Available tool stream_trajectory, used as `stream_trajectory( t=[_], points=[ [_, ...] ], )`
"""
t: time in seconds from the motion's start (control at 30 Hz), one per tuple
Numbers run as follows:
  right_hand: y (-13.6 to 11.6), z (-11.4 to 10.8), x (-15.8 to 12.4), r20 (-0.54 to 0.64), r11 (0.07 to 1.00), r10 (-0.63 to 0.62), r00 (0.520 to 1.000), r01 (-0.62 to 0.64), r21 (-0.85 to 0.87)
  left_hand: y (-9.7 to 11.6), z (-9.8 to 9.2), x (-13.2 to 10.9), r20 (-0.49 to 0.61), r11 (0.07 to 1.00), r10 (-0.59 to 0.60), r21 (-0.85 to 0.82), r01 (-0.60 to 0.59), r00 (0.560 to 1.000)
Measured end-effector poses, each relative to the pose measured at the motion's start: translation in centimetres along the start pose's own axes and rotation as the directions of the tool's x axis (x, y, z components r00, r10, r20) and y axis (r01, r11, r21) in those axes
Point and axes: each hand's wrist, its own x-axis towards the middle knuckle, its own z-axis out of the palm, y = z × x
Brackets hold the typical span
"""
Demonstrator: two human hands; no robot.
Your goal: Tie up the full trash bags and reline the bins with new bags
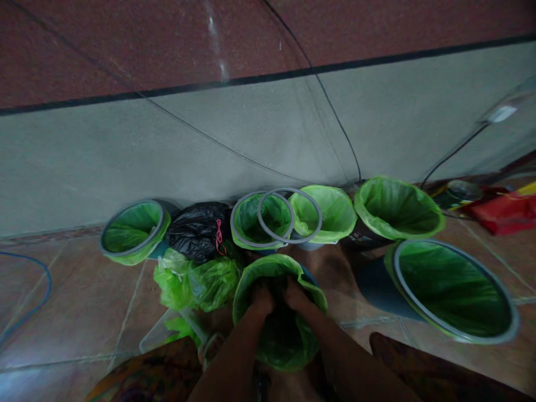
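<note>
A bin lined with a green plastic bag (278, 360) stands right in front of me, the bag's edge folded out over its rim. Both of my hands reach down inside it. My left hand (262, 298) is near the left inner side of the bag, and my right hand (294, 293) is near the right inner side. Their fingers vanish into the dark of the bin, so what they touch or grip is hidden. A bit of the bin's blue rim (309, 274) shows at the right, where the bag has slipped off.
More lined bins stand along the wall: one at left (156, 237), two in the middle (234, 226) (350, 209), others at right (441, 220) (379, 285). Two loose grey rings (320, 215) rest there. A black bag (195, 229) and crumpled green bags (173, 285) lie left.
</note>
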Motion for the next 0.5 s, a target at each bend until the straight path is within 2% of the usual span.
stream_trajectory(
  t=[0.1, 0.17, 0.23, 0.3, 0.37, 0.43, 0.5],
  points=[
    [-2.3, -2.5, -1.1, 0.032, 0.991, -0.009, 0.999, 0.013, -0.135, 1.4, -1.0, -0.7, 0.002, 0.998, 0.054, -0.015, -0.054, 0.999],
    [-3.9, -4.6, -2.3, -0.054, 0.972, -0.014, 0.998, 0.001, -0.234, 2.7, -2.0, -1.8, -0.018, 0.993, 0.111, -0.024, -0.111, 0.994],
    [-4.7, -6.5, -3.6, -0.209, 0.948, -0.052, 0.977, -0.018, -0.318, 3.9, -3.1, -3.2, -0.099, 0.980, 0.192, -0.040, -0.197, 0.976],
    [-4.5, -7.8, -4.5, -0.343, 0.928, -0.092, 0.935, -0.044, -0.369, 5.1, -4.2, -4.2, -0.228, 0.959, 0.261, -0.053, -0.279, 0.938],
    [-3.5, -8.5, -4.7, -0.407, 0.924, -0.094, 0.909, -0.072, -0.375, 6.2, -5.0, -4.6, -0.325, 0.925, 0.337, -0.062, -0.375, 0.884],
    [-2.1, -8.6, -4.4, -0.412, 0.949, -0.073, 0.908, -0.065, -0.310, 7.2, -5.7, -4.1, -0.360, 0.869, 0.438, -0.067, -0.491, 0.824],
    [-0.9, -8.7, -3.8, -0.393, 0.986, -0.036, 0.919, -0.031, -0.164, 8.1, -6.1, -2.8, -0.317, 0.811, 0.536, -0.063, -0.581, 0.782]
  ],
)
